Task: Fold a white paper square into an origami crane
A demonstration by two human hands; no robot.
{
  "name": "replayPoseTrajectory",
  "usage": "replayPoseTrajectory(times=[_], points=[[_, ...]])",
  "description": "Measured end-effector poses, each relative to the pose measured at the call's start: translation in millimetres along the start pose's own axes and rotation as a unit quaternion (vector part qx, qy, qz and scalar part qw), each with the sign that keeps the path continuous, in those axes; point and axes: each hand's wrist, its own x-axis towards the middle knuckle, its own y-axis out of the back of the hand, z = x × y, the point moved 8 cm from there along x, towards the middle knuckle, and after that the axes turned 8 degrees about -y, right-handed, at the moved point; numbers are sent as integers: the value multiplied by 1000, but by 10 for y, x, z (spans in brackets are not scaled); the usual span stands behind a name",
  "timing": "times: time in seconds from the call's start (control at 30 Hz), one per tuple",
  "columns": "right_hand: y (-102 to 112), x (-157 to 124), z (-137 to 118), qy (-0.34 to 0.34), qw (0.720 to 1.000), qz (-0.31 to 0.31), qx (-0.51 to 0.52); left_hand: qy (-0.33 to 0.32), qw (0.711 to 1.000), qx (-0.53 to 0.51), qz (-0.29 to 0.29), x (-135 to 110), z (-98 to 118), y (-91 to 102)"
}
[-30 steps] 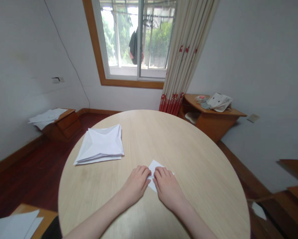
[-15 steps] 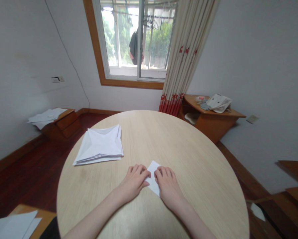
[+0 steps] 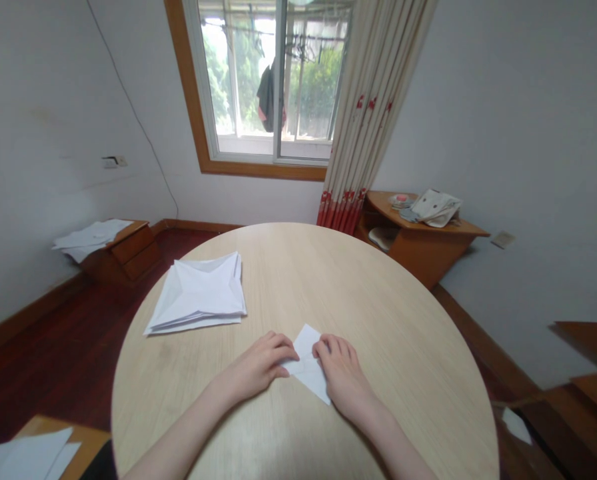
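A small folded piece of white paper [image 3: 307, 363] lies on the round light-wood table [image 3: 378, 307] near its front edge. My left hand [image 3: 260, 365] rests on the paper's left side, fingers curled and pressing down on it. On the paper's right side my right hand [image 3: 342, 371] lies with fingers bent, pressing it to the table. A crease runs across the paper between the two hands. Part of the paper is hidden under my fingers.
A stack of folded white sheets [image 3: 197, 294] lies on the table's left side. Low wooden cabinets stand at the left wall [image 3: 123, 250] and at the right by the curtain [image 3: 423, 237]. More white sheets [image 3: 23, 457] lie at the bottom left corner.
My hands have drawn slightly apart along the paper, showing more of it between them. The paper's near corner now sticks out further toward me.
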Motion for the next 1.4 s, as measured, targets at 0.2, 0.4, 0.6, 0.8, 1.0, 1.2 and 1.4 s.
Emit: replayPoseTrajectory(times=[0.2,0.4,0.6,0.8,1.0,1.2,1.4], points=[[7,-10,-5,21,999,31,-9,-8,1000,-7,13,-13,-13,8],[109,-45,-121,62,997,24,42,-3,1000,28,7,-8,50,55],[142,-134,-274,133,986,-28,98,-24,999,41,0,3,111,59],[82,-152,-294,127,987,-58,82,-48,996,68,-11,6,139,23],[155,-205,-377,119,987,-71,75,-40,996,76,-10,-3,108,15],[75,-212,-368,104,989,-84,63,-39,996,80,18,-14,50,35],[57,-198,-379,111,990,-77,44,-30,991,125,41,-29,86,90]])
